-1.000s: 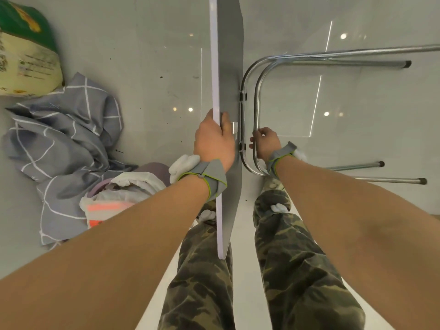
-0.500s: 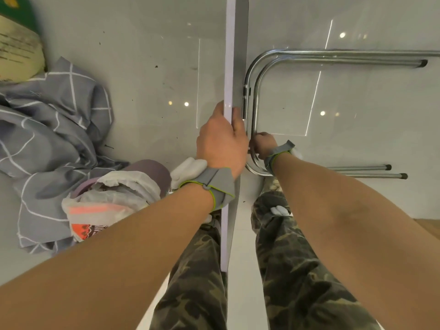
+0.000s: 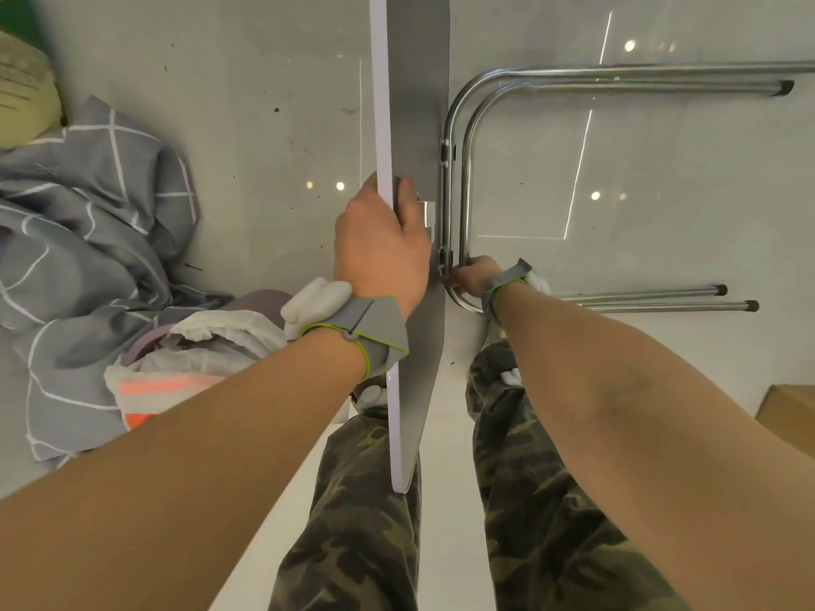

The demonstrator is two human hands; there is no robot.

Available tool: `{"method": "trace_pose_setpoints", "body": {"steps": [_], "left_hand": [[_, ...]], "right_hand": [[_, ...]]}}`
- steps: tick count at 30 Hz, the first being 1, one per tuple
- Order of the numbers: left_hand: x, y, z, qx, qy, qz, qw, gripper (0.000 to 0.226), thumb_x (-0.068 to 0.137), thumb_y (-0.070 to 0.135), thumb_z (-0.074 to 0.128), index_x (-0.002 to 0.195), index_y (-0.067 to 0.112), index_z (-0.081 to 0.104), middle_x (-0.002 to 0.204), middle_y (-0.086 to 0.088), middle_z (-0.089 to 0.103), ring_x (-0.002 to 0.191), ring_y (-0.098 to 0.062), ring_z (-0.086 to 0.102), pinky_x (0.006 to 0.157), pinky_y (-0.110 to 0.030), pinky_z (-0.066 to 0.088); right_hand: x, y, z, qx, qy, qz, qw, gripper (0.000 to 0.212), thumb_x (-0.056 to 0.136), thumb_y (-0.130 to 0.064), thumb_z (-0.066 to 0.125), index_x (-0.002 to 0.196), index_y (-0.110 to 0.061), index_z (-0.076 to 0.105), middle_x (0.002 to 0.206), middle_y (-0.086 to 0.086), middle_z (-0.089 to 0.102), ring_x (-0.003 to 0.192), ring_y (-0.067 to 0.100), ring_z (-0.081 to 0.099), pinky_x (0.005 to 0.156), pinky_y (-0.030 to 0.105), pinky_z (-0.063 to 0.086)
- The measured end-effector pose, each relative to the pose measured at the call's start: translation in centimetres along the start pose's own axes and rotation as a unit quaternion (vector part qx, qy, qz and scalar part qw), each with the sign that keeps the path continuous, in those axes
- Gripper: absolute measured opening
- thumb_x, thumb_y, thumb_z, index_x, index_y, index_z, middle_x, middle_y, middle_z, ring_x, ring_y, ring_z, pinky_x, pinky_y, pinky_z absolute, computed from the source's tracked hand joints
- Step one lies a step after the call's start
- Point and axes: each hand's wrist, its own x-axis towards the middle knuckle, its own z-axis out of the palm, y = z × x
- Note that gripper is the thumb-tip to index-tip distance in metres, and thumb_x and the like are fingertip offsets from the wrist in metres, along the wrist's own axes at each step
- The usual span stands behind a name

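Straight ahead, between my knees, the tabletop (image 3: 414, 103) stands on edge, running away from me above the floor (image 3: 273, 81). My left hand (image 3: 379, 244) grips its upper edge, fingers wrapped over it. My right hand (image 3: 476, 277) is curled round the near bend of the chrome legs (image 3: 463, 191), which stick out to the right. A grey blanket (image 3: 88, 205) lies well to the left.

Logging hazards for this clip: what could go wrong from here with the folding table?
The right hand grips the chrome leg tube right beside its hinge bracket, so fingers could get pinched if the leg swings. The tabletop is held on edge by the left hand; it might tip or slide on the glossy floor.
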Motion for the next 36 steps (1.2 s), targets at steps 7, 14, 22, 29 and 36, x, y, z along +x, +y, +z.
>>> {"method": "trace_pose_setpoints", "body": {"steps": [7,14,22,29,36], "left_hand": [[-0.5,0.5,0.5,0.022,-0.003,-0.012,1.0,0.023,0.097,0.03,0.04,0.078,0.017,0.042,0.055,0.011,0.034,0.067,-0.025,0.042,0.06,-0.025,0.028],[-0.5,0.7,0.7,0.033,0.007,-0.013,0.999,0.022,0.098,0.03,0.039,0.082,0.018,0.047,0.06,0.004,0.039,0.07,-0.023,0.041,0.057,-0.02,0.022],[-0.6,0.0,0.6,0.032,0.015,-0.015,0.999,0.026,0.097,0.03,0.04,0.077,0.015,0.041,0.054,0.01,0.033,0.067,-0.025,0.041,0.054,-0.023,0.019],[-1.5,1.2,1.3,0.064,0.02,-0.015,0.998,0.031,0.098,0.031,0.039,0.099,0.009,0.06,0.073,0.002,0.046,0.073,-0.019,0.039,0.063,-0.025,0.027],[-2.1,2.3,1.4,0.052,0.008,-0.004,0.999,0.033,0.098,0.03,0.039,0.103,0.005,0.059,0.096,-0.02,0.067,0.093,-0.04,0.057,0.066,-0.028,0.026]], "right_hand": [[-0.1,0.7,0.5,-0.003,0.02,-0.017,1.0,0.038,0.079,-0.029,0.073,0.106,-0.002,0.07,0.099,0.011,0.069,0.099,0.028,0.065,0.095,0.037,0.049],[-0.1,0.7,0.9,0.006,0.036,-0.034,0.999,0.036,0.082,-0.027,0.071,0.106,0.0,0.068,0.095,0.009,0.064,0.097,0.026,0.061,0.1,0.04,0.049],[0.1,1.2,1.3,-0.005,0.044,-0.042,0.998,0.025,0.083,-0.032,0.07,0.09,-0.012,0.059,0.095,0.007,0.061,0.094,0.025,0.059,0.099,0.039,0.048],[-1.8,1.6,0.3,0.033,0.019,-0.054,0.998,0.031,0.086,-0.013,0.066,0.113,0.002,0.065,0.096,0.009,0.061,0.092,0.022,0.057,0.081,0.028,0.042],[-3.9,-0.3,-1.5,0.001,-0.004,-0.03,1.0,0.015,0.086,-0.003,0.051,0.075,0.001,0.062,0.081,0.014,0.062,0.057,0.018,0.053,0.046,0.019,0.043]]}}
